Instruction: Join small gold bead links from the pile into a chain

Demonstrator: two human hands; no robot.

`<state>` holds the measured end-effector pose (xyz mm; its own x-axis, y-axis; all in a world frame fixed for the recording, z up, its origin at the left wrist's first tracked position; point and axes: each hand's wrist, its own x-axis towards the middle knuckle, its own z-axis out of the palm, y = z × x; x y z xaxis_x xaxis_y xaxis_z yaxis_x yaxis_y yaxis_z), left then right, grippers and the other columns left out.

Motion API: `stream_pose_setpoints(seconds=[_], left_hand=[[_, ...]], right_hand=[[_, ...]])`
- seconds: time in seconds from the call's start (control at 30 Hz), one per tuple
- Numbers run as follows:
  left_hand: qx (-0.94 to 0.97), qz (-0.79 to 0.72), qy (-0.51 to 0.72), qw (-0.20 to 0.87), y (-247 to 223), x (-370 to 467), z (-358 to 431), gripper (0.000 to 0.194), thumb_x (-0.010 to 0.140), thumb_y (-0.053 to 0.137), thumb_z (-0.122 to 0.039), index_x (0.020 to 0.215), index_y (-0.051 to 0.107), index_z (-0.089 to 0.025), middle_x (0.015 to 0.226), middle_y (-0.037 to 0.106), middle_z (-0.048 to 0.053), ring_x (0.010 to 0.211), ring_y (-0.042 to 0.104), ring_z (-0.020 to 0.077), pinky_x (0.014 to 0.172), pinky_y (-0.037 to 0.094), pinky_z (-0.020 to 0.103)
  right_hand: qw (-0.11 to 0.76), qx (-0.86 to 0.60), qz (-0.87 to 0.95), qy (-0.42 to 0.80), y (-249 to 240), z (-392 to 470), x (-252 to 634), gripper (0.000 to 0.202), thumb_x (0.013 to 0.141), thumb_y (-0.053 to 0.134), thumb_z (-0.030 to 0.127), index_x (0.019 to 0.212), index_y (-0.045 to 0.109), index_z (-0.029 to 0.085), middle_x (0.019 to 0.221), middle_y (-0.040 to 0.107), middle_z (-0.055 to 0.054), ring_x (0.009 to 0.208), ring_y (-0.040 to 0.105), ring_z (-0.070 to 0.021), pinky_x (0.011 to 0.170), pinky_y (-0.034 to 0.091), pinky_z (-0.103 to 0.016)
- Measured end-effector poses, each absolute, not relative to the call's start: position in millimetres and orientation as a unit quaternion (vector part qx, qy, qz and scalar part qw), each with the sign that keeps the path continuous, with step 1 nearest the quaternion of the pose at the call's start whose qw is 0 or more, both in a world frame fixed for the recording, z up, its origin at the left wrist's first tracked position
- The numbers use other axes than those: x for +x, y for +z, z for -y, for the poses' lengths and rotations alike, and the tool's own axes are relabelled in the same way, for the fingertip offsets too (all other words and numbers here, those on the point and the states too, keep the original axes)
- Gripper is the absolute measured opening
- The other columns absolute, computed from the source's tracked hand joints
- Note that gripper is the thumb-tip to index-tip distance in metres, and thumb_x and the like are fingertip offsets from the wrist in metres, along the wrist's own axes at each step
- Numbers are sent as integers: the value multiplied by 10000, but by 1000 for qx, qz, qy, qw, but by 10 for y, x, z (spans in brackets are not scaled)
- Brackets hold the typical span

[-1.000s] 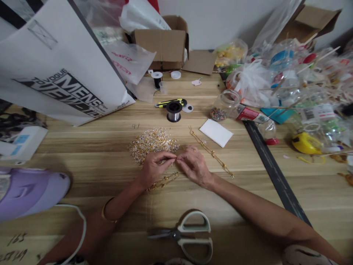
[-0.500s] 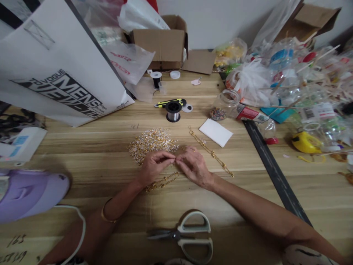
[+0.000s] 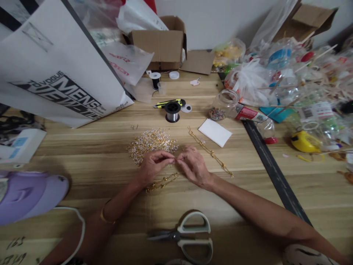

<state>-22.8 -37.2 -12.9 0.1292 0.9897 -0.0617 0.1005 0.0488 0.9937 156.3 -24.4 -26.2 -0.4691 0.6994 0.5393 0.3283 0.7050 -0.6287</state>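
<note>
My left hand (image 3: 154, 166) and my right hand (image 3: 195, 167) meet fingertip to fingertip over the wooden table, each closed in a pinch. Whatever lies between the fingertips is too small to make out. Just behind my left hand spreads a pile of small gold and clear pieces (image 3: 150, 143). One gold chain (image 3: 162, 182) lies in front of the hands, near my left wrist. Another gold chain (image 3: 211, 151) stretches diagonally to the right of my right hand.
Scissors (image 3: 180, 233) lie near the front edge. Behind the hands stand a wire spool (image 3: 173, 112), a cutter (image 3: 168, 103) and a bead jar (image 3: 224, 105). A white pad (image 3: 215, 132) is at right, a purple iron-like object (image 3: 33, 195) at left.
My hands hold nearly the same place; the fingertips have drawn very slightly apart. The whole view has shifted a little.
</note>
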Motion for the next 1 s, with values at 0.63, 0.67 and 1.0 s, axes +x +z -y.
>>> stream_pose_setpoints(seconds=[0.63,0.67,1.0], left_hand=[[630,-493,433,415,-161,-230,418,84,754,649,-216,796,692,-157,760,709,32,688,642,130,658,510,223],[632,-492,432,415,-159,-229,419,84,756,648,-216,797,691,-157,760,708,32,688,642,131,657,510,224],[635,-487,430,418,-125,-216,425,65,753,643,-192,776,691,-155,749,705,32,692,641,133,664,508,221]], right_hand=[[395,-304,831,246,-216,255,1558,44,830,484,163,825,501,204,720,568,-5,712,509,-152,911,354,-393],[395,-303,831,246,-212,256,1559,44,828,483,162,823,500,203,715,565,-4,710,507,-151,908,356,-390],[393,-299,827,269,-217,253,1563,48,838,474,166,811,499,197,709,554,-3,697,498,-146,888,358,-389]])
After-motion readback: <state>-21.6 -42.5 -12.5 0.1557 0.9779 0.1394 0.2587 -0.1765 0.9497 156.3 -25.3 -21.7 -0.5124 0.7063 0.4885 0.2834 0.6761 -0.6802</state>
